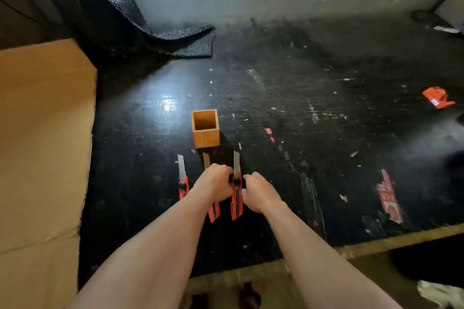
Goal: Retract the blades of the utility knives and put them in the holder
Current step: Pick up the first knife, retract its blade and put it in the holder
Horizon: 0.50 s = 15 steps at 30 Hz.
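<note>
Worktop point(313, 78): black, scuffed, littered with paper scraps
Holder point(206, 137): wooden, square, upright and empty, just beyond the knives
Left knife point(182, 178): lies untouched to the left, blade fully out, pointing away
Middle knife point(213, 208): blade out; body partly hidden under the left hand
Right knife point(236, 193): blade out toward the holder, lying between both hands
Left hand point(216, 183): grip clenched at the right knife's black slider knob
Right hand point(259, 192): fingers curled beside the right knife's body; whether they actually clasp it cannot be told
Stage: judged first retraction just starting; no knife stowed
Risk: three bare blades close together; a slip off the knob could drive fingers onto an edge
Risk: a half-locked slider could let the blade slide out when the knife is dropped tip-first into the holder
</note>
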Tool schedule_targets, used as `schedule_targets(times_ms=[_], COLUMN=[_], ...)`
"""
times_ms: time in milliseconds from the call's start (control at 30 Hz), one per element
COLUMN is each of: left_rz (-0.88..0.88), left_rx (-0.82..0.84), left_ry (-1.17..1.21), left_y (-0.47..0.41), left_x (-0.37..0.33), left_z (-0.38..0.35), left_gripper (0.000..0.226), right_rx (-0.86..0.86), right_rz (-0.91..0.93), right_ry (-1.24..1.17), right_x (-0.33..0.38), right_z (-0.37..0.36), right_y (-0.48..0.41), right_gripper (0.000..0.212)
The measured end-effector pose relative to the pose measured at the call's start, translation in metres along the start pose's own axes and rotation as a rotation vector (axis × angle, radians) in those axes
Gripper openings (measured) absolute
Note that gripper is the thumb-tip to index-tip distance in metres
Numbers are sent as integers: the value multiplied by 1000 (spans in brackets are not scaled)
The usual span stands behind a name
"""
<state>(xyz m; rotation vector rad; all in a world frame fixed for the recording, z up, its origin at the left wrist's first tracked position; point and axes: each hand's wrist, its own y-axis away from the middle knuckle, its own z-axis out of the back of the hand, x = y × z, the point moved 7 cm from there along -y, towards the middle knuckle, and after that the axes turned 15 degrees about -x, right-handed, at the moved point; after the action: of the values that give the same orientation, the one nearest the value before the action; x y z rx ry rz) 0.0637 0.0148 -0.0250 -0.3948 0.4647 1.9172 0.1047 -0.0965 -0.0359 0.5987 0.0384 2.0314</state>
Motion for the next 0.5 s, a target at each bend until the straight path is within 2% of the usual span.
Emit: schedule_targets(times_ms=[133, 300, 500], left_rz=[119, 284, 471], left_rx=[-4, -110, -219], left_ry=[3, 105, 304], left_y=[-1, -3, -7], left_x=[6, 5, -1], left_z=[-17, -27, -30], left_gripper=[22, 19, 36], right_rx=[-28, -96, -158], right_rz=[-33, -121, -305], right_ry=[-39, -227, -543], right_x=[-11, -20, -39], right_z=[-15, -22, -8], right_y=[2, 5, 6], right_gripper=[21, 20, 19])
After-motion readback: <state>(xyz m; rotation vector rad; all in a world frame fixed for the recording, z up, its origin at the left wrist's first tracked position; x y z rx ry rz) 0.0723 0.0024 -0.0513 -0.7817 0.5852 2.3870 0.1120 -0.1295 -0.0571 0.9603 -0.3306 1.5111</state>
